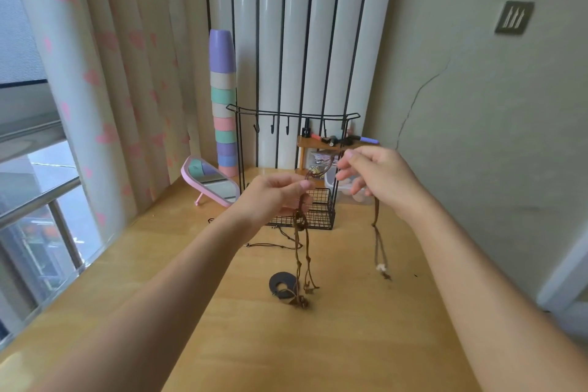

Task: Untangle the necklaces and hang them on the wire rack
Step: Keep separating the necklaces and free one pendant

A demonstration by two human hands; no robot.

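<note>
Left hand (280, 197): fingers curled, pinching the brown necklace (300, 223) just above a knotted clump in the cord.
Right hand (378, 178): thumb and fingertips clamped on the same cord, held apart from the left hand and a little higher.
Brown necklace: lifted in front of the wire rack (296, 112), with a short stretch strung between the two hands. One side drops from the left hand to a dark ring pendant (276, 280) low at the bench (318, 344). The other side hangs loose from the right hand.
Black necklace (273, 244): a thin cord lying on the bench at the foot of the rack, in no hand.
Hooks (273, 129): those in view carry nothing.
Done: by the look of it, only the pulling apart has begun.
Left: the clump under the left hand wants loosening, then both necklaces need hanging.
</note>
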